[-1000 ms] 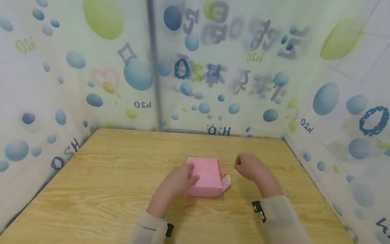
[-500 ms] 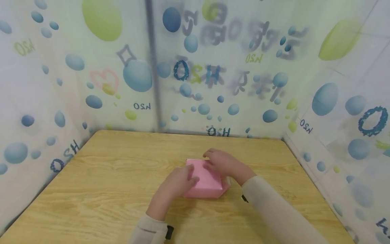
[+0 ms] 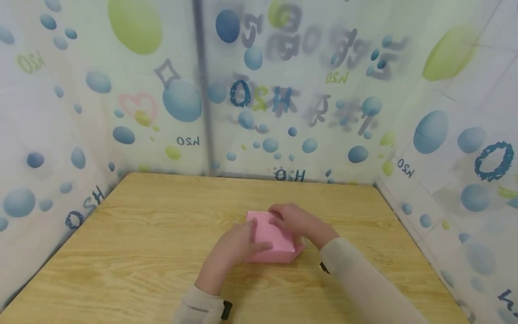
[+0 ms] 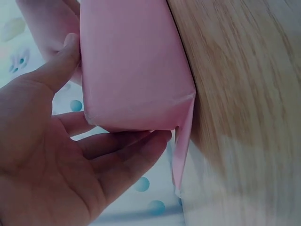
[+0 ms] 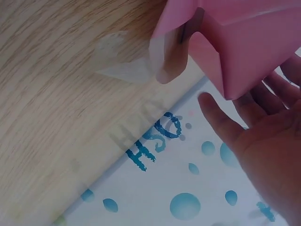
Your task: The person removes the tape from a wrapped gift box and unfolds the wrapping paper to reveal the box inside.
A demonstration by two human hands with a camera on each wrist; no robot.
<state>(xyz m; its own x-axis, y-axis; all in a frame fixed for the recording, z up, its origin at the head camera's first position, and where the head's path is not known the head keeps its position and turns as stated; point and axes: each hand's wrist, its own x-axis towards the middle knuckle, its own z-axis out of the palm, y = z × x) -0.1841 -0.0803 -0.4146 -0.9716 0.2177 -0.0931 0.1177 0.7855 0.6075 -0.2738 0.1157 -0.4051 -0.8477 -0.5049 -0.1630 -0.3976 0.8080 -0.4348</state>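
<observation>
A box wrapped in pink paper (image 3: 273, 236) lies on the table in the head view. My left hand (image 3: 234, 243) holds its left side, thumb on top; in the left wrist view the other fingers curl behind the wrapped box (image 4: 134, 56), and a narrow paper flap (image 4: 182, 150) sticks out at one end. My right hand (image 3: 299, 220) grips the far right part from above, thumb over the top. In the right wrist view, loose paper flaps (image 5: 207, 59) stand out from the box's end beside my right hand (image 5: 270, 146). Some right fingertips are hidden behind the box.
The wooden table (image 3: 154, 252) extends around the box on all sides. Behind it and at both sides hang white sheets (image 3: 259, 135) printed with blue and green bubbles. A pale translucent patch (image 5: 124, 66) shows near the flaps; its kind is unclear.
My right hand has come from the right of the box onto its far right part, and its fingers have closed in. The left thumb has slid a little to the right.
</observation>
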